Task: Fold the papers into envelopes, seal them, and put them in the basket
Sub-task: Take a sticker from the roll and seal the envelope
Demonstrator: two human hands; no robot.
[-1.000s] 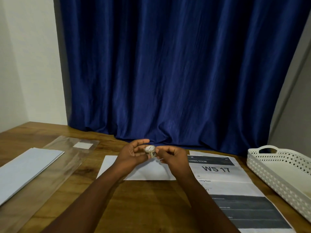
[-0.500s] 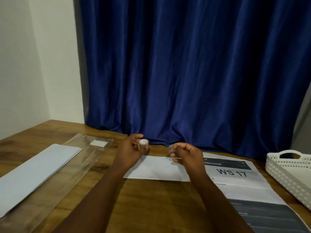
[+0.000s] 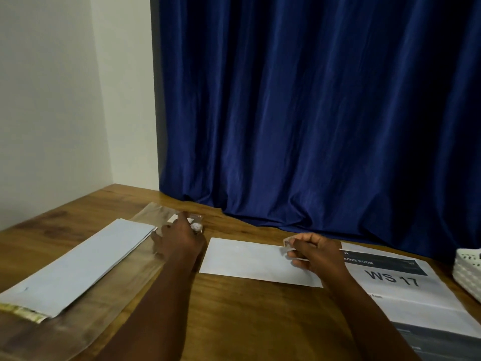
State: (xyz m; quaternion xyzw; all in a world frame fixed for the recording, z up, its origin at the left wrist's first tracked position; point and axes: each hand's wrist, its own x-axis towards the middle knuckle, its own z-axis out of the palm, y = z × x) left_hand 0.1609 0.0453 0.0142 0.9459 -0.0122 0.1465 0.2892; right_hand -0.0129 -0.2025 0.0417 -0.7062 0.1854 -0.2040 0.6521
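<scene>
Wooden table [image 3: 255, 321]: my left hand [image 3: 179, 241] grasps the tape roll [image 3: 196, 226]; my right hand [image 3: 316, 252] pinches a tape strip [image 3: 287, 242] over the folded envelope [image 3: 255, 259].

Bare wood of the table [image 3: 260, 321] lies open between the two forearms, near the front edge. On the left a stack of paper [image 3: 78, 267] on a clear plastic sleeve [image 3: 109, 308] takes up that side. Centre, the folded envelope [image 3: 250, 259] lies flat. To the right a printed sheet [image 3: 406, 290] covers the wood, with the white basket [image 3: 468, 269] at the edge. The blue curtain [image 3: 312, 113] closes off the back.
</scene>
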